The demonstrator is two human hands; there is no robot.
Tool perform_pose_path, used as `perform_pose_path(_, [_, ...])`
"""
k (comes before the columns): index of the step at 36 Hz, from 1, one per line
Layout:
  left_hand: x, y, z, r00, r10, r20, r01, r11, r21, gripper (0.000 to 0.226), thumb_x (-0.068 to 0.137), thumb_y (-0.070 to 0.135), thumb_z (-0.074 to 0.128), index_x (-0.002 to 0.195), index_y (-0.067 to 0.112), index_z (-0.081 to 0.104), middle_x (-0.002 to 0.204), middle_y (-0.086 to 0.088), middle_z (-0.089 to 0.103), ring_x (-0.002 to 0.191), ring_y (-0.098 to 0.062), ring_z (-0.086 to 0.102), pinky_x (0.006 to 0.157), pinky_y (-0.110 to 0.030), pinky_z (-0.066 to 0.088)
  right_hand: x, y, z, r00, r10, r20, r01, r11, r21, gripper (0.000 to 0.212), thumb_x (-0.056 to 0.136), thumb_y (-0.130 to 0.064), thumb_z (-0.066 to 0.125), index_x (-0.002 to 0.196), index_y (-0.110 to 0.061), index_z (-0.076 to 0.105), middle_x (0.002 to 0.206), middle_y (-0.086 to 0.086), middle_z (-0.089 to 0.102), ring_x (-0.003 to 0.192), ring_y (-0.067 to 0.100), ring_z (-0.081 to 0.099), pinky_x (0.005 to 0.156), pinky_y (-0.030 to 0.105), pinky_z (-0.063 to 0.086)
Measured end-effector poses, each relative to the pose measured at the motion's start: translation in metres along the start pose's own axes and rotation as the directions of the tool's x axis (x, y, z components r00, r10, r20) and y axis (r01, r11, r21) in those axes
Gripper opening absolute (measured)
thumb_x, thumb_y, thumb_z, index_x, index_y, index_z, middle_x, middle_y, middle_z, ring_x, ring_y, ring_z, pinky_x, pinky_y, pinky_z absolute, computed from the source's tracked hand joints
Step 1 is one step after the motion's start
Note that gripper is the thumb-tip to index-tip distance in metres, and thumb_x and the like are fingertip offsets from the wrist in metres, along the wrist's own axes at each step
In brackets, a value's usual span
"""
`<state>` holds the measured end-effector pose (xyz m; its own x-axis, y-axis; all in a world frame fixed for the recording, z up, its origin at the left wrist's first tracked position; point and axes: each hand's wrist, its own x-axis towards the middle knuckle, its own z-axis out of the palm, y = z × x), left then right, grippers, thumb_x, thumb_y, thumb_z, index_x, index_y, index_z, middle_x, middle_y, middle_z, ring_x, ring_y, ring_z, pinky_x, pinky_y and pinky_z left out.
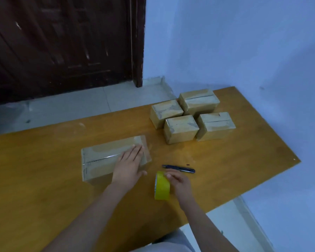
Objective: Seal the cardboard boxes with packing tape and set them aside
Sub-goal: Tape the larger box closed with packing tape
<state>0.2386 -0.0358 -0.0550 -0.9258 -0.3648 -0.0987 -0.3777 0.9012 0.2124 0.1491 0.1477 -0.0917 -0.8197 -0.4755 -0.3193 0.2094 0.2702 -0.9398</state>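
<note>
Matt cardboard box (105,157) under glossy clear tape, smooth wooden table (44,188) — slightly shiny

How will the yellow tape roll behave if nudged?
The tape roll stands on its edge on the table, so it would probably roll. It is narrow for its height, so it may tip. The right hand steadies it.

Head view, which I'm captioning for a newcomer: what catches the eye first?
The yellow tape roll stands on edge near the table's front, gripped by the right hand. Left of it, the left hand presses flat on a taped cardboard box. Four smaller boxes cluster at the far right.
</note>
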Motion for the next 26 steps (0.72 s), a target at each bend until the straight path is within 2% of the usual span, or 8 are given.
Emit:
perform_pose_path(4, [0.010,-0.002,-0.024,0.992,-0.120,-0.035,0.098,0.920,-0.380,0.112,0.065,0.091,0.011,0.146,0.018,0.037,0.151,0.003,0.034,0.138,-0.017,0.027,0.111,-0.031,0.021,0.009,0.000,-0.007,0.999,0.037,-0.029,-0.038,0.999,-0.012,0.018,0.084,-0.002,0.066,0.077,-0.017,0.074,0.096,0.006,0.071,0.095,0.018,0.064,0.088,0.032,0.048])
perform_pose_path(7, [0.033,0.003,-0.029,0.972,-0.208,-0.110,0.169,0.942,-0.290,0.084,0.082,0.070,0.025,0.146,0.016,0.035,0.150,0.002,0.033,0.138,-0.018,0.024,0.110,-0.030,0.019,0.015,-0.002,-0.012,0.998,0.067,-0.010,-0.067,0.998,0.004,0.018,0.084,-0.004,0.067,0.077,-0.019,0.073,0.097,0.002,0.070,0.096,0.015,0.063,0.088,0.033,0.049])
perform_pose_path(10, [0.060,0.008,-0.021,0.960,-0.280,0.007,0.276,0.942,-0.191,0.063,0.089,0.044,0.052,0.142,0.014,0.035,0.146,-0.002,0.034,0.136,-0.021,0.025,0.111,-0.031,0.018,0.022,-0.005,-0.015,0.998,0.035,0.056,-0.033,0.999,-0.040,0.021,0.084,-0.007,0.068,0.075,-0.025,0.071,0.095,-0.006,0.068,0.095,0.007,0.061,0.086,0.027,0.047])
perform_pose_path(15, [0.081,0.014,-0.012,0.910,-0.414,-0.009,0.406,0.897,-0.174,0.030,0.087,0.032,0.056,0.113,0.017,0.055,0.117,-0.001,0.058,0.117,-0.021,0.044,0.093,-0.031,0.031,0.034,-0.006,-0.021,0.985,-0.005,0.174,0.023,0.995,-0.099,0.031,0.081,-0.011,0.069,0.065,-0.037,0.073,0.097,-0.007,0.067,0.101,0.010,0.060,0.093,0.035,0.046])
perform_pose_path(18, [0.088,0.015,-0.010,0.884,-0.464,-0.054,0.442,0.869,-0.223,0.016,0.090,0.026,0.054,0.098,0.019,0.065,0.101,0.002,0.065,0.108,-0.020,0.050,0.092,-0.030,0.037,0.038,-0.005,-0.024,0.972,0.003,0.236,0.027,0.992,-0.126,0.009,0.072,-0.045,0.074,0.064,-0.048,0.072,0.102,-0.006,0.066,0.106,0.015,0.060,0.096,0.038,0.046])
perform_pose_path(21, [0.090,0.008,-0.006,0.896,-0.441,-0.053,0.416,0.875,-0.246,0.016,0.090,0.022,0.054,0.093,0.018,0.070,0.093,0.000,0.067,0.100,-0.021,0.055,0.101,-0.033,0.036,0.046,0.005,-0.030,0.966,0.031,0.258,-0.006,0.995,-0.099,0.035,0.052,-0.076,0.070,0.064,-0.044,0.073,0.102,-0.006,0.067,0.104,0.012,0.061,0.091,0.031,0.047])
perform_pose_path(24, [0.083,0.002,-0.005,0.936,-0.348,-0.053,0.323,0.909,-0.265,0.015,0.089,0.030,0.062,0.091,0.017,0.070,0.090,0.000,0.063,0.094,-0.019,0.048,0.096,-0.032,0.031,0.049,-0.002,-0.027,0.963,0.059,0.262,-0.045,0.997,-0.059,0.011,0.072,-0.039,0.077,0.063,-0.033,0.074,0.098,-0.005,0.068,0.099,0.010,0.063,0.090,0.034,0.046])
perform_pose_path(26, [0.082,0.003,-0.007,0.947,-0.321,-0.026,0.307,0.923,-0.232,0.023,0.088,0.037,0.062,0.092,0.017,0.070,0.094,0.001,0.061,0.096,-0.017,0.042,0.089,-0.029,0.024,0.054,0.002,-0.027,0.963,0.060,0.263,-0.052,0.998,-0.038,0.032,0.080,-0.007,0.071,0.061,-0.033,0.074,0.098,0.000,0.068,0.099,0.014,0.062,0.092,0.036,0.044])
